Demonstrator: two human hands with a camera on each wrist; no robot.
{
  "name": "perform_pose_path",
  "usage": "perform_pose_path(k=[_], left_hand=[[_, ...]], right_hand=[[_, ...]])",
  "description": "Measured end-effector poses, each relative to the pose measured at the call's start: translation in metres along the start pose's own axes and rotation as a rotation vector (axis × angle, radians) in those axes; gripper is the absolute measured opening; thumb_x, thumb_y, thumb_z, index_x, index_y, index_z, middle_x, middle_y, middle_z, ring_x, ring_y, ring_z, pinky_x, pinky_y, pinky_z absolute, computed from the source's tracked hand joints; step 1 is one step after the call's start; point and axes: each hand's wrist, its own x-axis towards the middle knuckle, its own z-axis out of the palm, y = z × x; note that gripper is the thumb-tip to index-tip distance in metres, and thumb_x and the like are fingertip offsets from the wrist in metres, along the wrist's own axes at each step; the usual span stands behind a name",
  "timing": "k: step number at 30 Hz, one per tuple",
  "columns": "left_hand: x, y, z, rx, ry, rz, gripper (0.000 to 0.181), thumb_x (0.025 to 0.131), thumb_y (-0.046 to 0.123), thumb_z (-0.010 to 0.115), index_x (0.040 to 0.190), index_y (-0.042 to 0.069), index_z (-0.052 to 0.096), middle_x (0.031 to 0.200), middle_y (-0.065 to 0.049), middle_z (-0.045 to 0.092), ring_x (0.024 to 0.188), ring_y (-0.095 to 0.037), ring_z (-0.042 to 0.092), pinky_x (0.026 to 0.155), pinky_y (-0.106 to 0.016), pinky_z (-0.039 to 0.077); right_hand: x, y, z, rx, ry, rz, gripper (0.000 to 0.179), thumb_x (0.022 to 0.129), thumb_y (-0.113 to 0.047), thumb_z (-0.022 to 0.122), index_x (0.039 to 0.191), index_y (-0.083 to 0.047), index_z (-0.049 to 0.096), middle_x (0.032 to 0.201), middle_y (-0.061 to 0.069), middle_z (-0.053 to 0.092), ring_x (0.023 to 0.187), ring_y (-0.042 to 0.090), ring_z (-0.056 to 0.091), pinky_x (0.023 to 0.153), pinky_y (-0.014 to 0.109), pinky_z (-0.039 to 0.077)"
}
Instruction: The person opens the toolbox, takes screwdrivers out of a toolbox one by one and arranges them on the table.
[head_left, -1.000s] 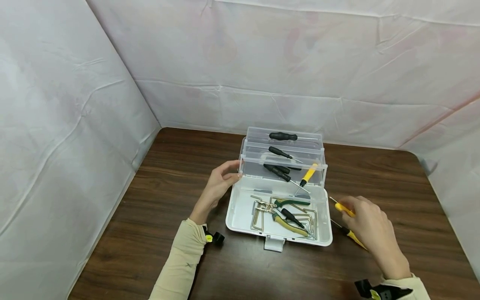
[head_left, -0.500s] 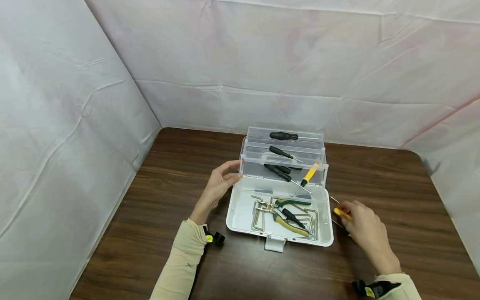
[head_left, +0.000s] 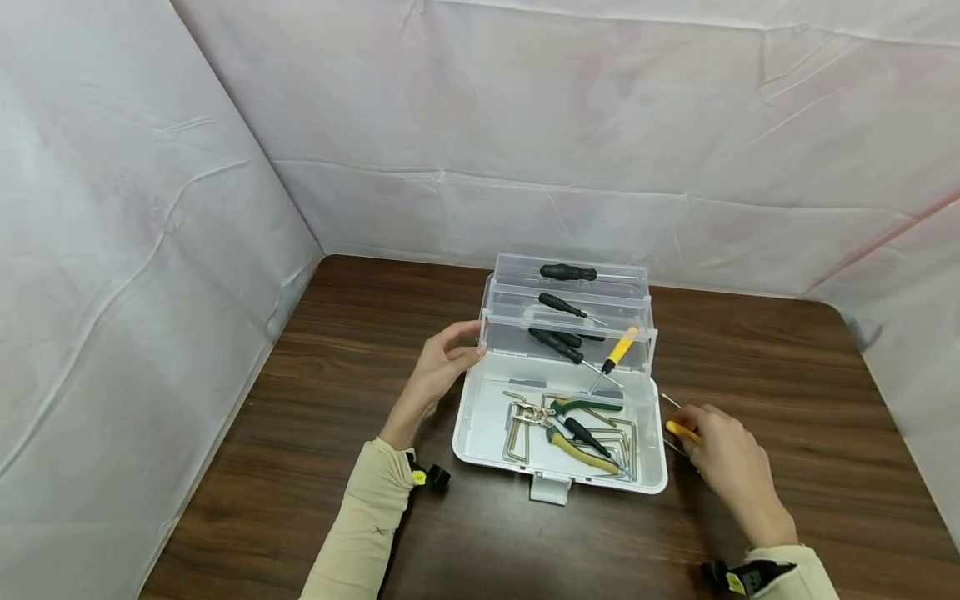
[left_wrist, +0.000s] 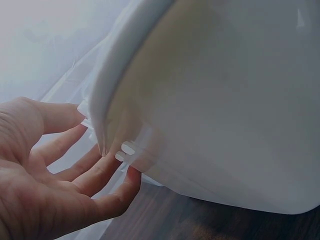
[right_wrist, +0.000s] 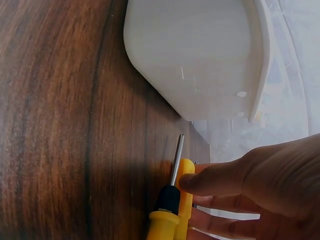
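Note:
A white toolbox (head_left: 480,417) stands open, its clear stepped trays (head_left: 566,312) folded up behind the base. My left hand (head_left: 435,375) holds the left edge of these trays near the hinge, thumb in front and fingers behind. Right of the box, my right hand (head_left: 731,454) pinches a yellow screwdriver handle (head_left: 682,431) low over the table, its rounded end pointing left. Most of that tool is hidden by the hand. In the right wrist view another yellow-and-black screwdriver (right_wrist: 162,227) overlaps it. Two thin metal shafts stick out beside the hand in the head view.
The base holds green-handled pliers (head_left: 577,450), a small black screwdriver (head_left: 585,435) and several hex keys (head_left: 517,437). Black screwdrivers (head_left: 567,272) and a yellow one (head_left: 619,348) lie in the trays. A white latch (head_left: 549,489) juts forward over the wooden table (head_left: 300,467). White cloth walls (head_left: 585,150) surround it.
My right hand has shifted slightly left and down with the yellow handle, over the screwdriver below, whose handle is hidden now. The left hand and box have stayed put.

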Motion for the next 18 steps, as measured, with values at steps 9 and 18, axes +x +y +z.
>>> perform_pose_path(k=[9, 18], left_hand=[[0.000, 0.000, 0.000, -0.001, 0.005, -0.011, 0.046, 0.100, 0.005, 0.069, 0.144, 0.012, 0.061, 0.145, -0.014, 0.059, 0.116, -0.020, 0.071, 0.099, -0.035, 0.054], [0.000, 0.001, 0.001, -0.013, 0.007, -0.013, 0.046, 0.100, 0.005, 0.069, 0.145, 0.011, 0.060, 0.152, -0.011, 0.057, 0.118, -0.027, 0.071, 0.102, -0.039, 0.053]], right_hand=[[0.000, -0.001, -0.001, -0.013, 0.016, -0.004, 0.015, 0.091, -0.009, 0.078, 0.105, -0.007, 0.073, 0.094, 0.010, 0.070, 0.076, 0.036, 0.068, 0.054, 0.055, 0.047], [-0.007, -0.012, -0.013, -0.010, 0.117, -0.040, 0.026, 0.085, -0.004, 0.079, 0.110, -0.006, 0.073, 0.104, 0.017, 0.072, 0.085, 0.045, 0.069, 0.054, 0.059, 0.049]])
